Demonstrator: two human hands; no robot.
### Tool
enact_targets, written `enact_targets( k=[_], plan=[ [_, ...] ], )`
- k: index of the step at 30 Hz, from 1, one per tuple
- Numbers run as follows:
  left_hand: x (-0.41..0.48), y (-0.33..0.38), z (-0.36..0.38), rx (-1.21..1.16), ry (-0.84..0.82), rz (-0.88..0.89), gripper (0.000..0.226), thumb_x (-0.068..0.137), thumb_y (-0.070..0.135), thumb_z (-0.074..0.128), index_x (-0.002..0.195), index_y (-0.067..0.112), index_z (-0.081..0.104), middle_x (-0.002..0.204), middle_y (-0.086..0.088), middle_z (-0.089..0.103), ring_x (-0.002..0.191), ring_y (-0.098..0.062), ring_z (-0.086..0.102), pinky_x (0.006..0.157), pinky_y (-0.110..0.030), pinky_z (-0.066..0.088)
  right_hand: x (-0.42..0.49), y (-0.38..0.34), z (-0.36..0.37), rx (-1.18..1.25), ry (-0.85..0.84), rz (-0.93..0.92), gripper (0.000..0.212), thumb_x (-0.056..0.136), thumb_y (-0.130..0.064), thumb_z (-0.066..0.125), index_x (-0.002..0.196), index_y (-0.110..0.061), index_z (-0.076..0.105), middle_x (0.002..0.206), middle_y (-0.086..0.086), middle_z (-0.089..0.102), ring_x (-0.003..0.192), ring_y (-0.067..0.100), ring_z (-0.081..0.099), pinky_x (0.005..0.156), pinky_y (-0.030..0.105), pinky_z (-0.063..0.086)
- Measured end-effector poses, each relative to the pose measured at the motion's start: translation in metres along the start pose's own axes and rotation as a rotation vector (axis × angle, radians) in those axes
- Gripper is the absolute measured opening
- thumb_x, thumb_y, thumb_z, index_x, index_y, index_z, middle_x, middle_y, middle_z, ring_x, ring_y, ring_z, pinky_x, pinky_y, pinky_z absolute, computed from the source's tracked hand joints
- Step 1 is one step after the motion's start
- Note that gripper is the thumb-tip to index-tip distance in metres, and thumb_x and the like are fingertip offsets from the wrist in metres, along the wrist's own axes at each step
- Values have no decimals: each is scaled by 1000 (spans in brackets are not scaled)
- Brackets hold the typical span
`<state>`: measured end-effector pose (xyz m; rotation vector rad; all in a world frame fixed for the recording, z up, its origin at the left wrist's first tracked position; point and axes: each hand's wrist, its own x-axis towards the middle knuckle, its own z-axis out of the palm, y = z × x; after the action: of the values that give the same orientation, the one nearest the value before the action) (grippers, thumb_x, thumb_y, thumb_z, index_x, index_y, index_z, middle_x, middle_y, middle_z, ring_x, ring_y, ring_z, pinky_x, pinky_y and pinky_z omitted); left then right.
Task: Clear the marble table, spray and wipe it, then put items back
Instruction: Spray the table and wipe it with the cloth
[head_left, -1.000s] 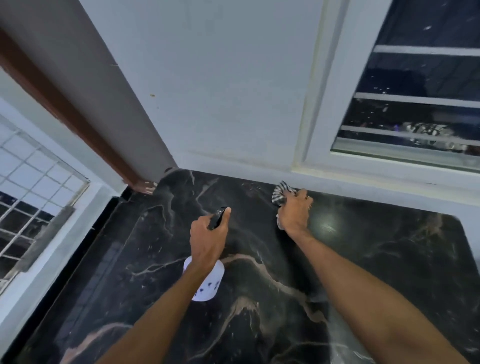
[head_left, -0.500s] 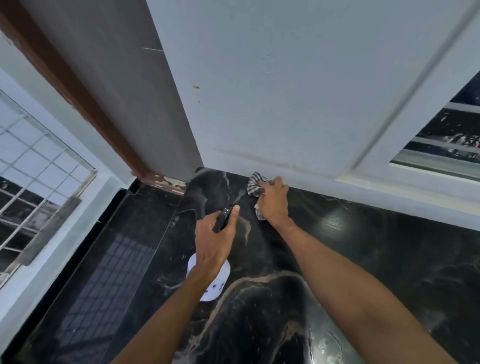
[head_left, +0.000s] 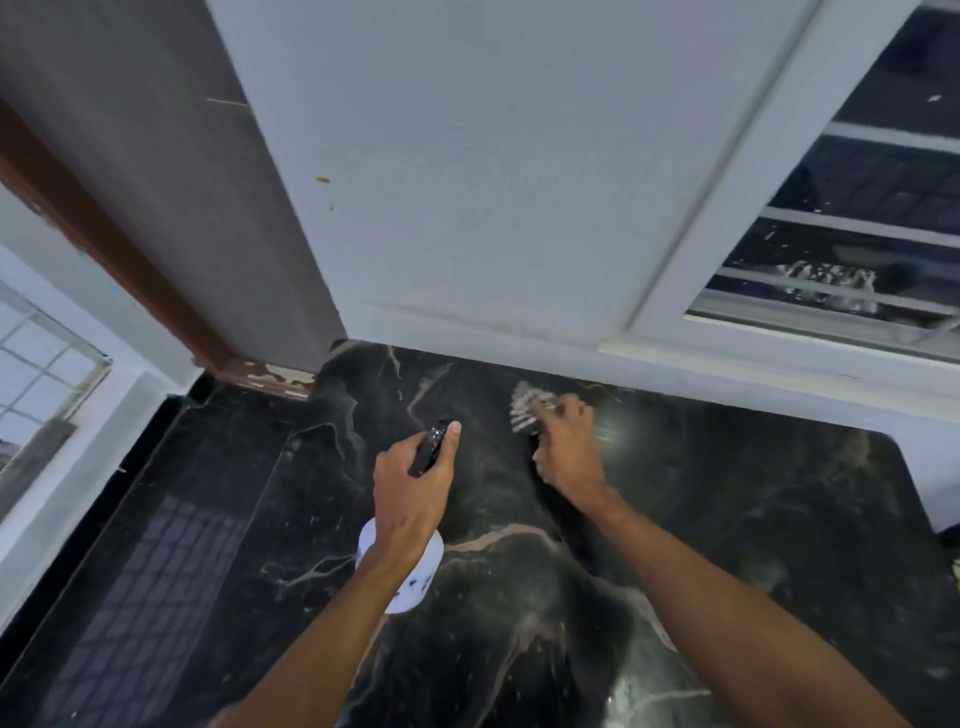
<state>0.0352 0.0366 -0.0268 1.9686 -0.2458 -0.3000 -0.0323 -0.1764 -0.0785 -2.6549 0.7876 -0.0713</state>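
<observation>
Marble table (head_left: 753, 519): left hand (head_left: 410, 483) grips bottle (head_left: 422, 582), thumb beside black nozzle; right hand (head_left: 569, 447), at 3 o'clock, clutches blurred cloth (head_left: 522, 408).

The head camera looks steeply down from close above the marble table (head_left: 753, 519), facing the wall (head_left: 493, 182).

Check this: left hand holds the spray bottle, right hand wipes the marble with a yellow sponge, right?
No: the head view shows the right hand wiping with a checked cloth, not a sponge. The left hand does hold the spray bottle.
</observation>
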Motion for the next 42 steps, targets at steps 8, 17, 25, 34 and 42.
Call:
enact_targets(
  k=[8, 17, 25, 34, 42],
  plan=[
    [-39, 33, 91, -2, -82, 57, 60, 103, 40, 71, 52, 22, 47, 45, 2, 46, 46, -18, 44, 51, -38, 42, -4, 136, -65, 54, 120, 404, 54, 84, -7, 58, 137, -20, 56, 135, 19, 39, 122, 43, 41, 100, 46, 46],
    [-95, 84, 206, 55, -181, 97, 57, 105, 37, 70, 56, 11, 54, 53, -14, 56, 51, -21, 50, 57, -38, 45, -70, 273, -113, 95, 114, 371, 55, 83, -6, 60, 135, -24, 63, 129, 17, 45, 115, 39, 48, 99, 37, 44],
    [-151, 119, 314, 114, -311, 116, 69, 102, 44, 72, 61, -3, 43, 58, -30, 51, 52, -27, 44, 58, -51, 48, -128, 382, -138, 142, 131, 304, 52, 84, -1, 56, 130, -21, 67, 126, 19, 47, 113, 40, 47, 100, 42, 44],
    [-167, 125, 368, 132, -342, 125, 67, 101, 50, 71, 65, -3, 49, 59, -27, 53, 50, -26, 46, 54, -54, 51, -91, 431, -156, 194, 129, 247, 52, 88, -1, 53, 132, -23, 65, 129, 20, 46, 113, 42, 45, 104, 44, 44],
    [-186, 118, 337, 186, -343, 60, 69, 101, 47, 72, 55, 7, 40, 54, -27, 47, 50, -30, 43, 53, -56, 49, -159, 377, -121, 227, 41, 50, 53, 85, 1, 54, 129, -25, 68, 122, 9, 47, 110, 30, 46, 91, 41, 50]
  ],
)
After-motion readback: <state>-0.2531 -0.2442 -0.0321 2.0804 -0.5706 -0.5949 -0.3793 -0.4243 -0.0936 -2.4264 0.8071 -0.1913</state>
